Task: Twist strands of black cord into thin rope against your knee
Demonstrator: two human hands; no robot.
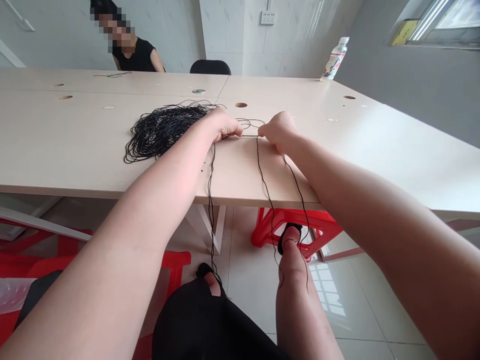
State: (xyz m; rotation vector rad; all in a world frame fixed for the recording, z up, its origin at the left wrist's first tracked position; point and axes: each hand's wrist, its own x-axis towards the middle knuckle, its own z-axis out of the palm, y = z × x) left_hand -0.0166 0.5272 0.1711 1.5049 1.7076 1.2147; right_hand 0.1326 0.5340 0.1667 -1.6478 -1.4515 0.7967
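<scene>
Two hands and one heap of cord on a pale laminate bench [75, 142]. Far left, a short loose length of black cord [112, 75] lies near the far edge. Left of centre, a tangled heap of thin black cord [161, 132] rests directly on the bench top, unconfined, so strands appear free to draw off. Beyond it sits a co-worker [138, 56], hands out of view, beside a black chair back [210, 67].

Centre: the left hand [227, 125] is closed in a pinching grip on the cord; the right hand [277, 131] shows the same closed grip, fingertips partly hidden. Between them runs a straight, level span of cord [249, 136], apparently held apart to keep it taut, just above the bench. Any knot along it is too small to tell. A hanging strand [212, 200] drops over the bench edge below the left hand, and two more strands [269, 195] fall near the right hand, past a red plastic stool [296, 225]. Far right, a plastic drink bottle [333, 60] stands upright near the far bench edge; its contents cannot be told.
</scene>
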